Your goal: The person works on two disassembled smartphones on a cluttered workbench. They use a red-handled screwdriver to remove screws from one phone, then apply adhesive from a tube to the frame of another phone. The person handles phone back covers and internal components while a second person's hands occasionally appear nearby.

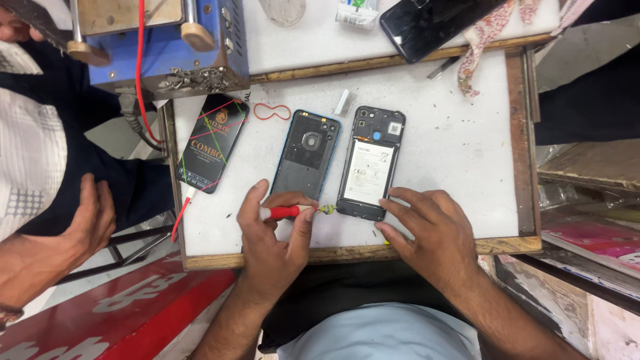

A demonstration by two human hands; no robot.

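Note:
An opened phone (369, 164) lies face down on the white work board (460, 147), its battery and dark inner frame showing. Beside it on the left lies its removed back cover (305, 155), dark inside with a blue edge. My left hand (270, 243) grips a small red-handled screwdriver (288, 212), whose tip points right toward the phone's lower left corner. My right hand (430, 233) rests on the board with its fingers touching the phone's bottom edge.
A black packaged phone part (212, 143) lies at the board's left beside a red rubber band (271, 111). A blue machine (167, 47) stands behind, and a dark phone (433, 23) farther back. Another person's hand (90, 220) rests at the left.

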